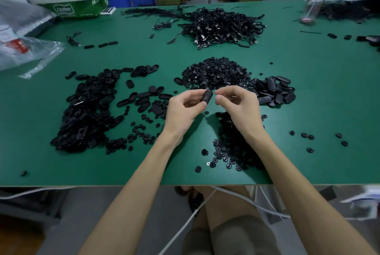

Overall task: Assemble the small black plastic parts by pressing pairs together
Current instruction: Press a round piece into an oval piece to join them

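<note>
Midway through one pairing: the left hand (185, 106) pinches an oval black part (207, 96) above the middle of the tabletop (308, 110), towards its near edge. The right hand (236, 102) sits just beside it, fingers curled; any mating piece inside cannot be told. The next move likely calls for square alignment, then firm pressure. Part: matte, smooth, elongated.

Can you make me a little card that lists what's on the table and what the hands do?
table: green table
holding: left hand grips black oval part
beside it: right hand, fingers curled, contents unclear
middle pile: small round parts
left pile: oval shells
far pile: black cables
</note>
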A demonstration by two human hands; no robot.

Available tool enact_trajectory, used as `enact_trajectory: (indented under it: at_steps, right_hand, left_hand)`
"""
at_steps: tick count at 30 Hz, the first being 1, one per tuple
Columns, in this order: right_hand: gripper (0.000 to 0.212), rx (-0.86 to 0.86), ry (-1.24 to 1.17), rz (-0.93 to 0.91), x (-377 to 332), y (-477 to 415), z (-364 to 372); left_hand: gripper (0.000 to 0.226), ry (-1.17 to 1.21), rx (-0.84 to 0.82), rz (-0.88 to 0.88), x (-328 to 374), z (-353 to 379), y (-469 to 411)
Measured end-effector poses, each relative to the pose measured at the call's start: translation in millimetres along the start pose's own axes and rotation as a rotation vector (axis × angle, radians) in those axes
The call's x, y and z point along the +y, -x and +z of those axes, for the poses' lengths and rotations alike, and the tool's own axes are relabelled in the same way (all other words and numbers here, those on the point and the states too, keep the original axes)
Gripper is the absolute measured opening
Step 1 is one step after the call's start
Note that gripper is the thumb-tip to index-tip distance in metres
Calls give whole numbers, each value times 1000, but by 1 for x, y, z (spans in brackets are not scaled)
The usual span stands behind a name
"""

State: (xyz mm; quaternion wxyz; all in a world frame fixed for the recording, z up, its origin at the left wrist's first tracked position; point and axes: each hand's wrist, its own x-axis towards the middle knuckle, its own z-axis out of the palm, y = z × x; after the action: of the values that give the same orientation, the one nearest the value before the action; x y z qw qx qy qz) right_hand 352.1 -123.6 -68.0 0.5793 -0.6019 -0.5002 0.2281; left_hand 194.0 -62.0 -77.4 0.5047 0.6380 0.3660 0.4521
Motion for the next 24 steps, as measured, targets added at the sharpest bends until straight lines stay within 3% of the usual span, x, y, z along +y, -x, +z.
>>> enact_trajectory:
  at_steps: [14, 24]
  right_hand:
    - [18, -106, -129, -3, 0, 1, -1]
    - [12, -65, -127, 39, 0, 1, 1]
  left_hand:
    - [30, 56, 21, -15, -3, 0, -1]
    - [28, 42, -12, 7, -6, 0, -1]
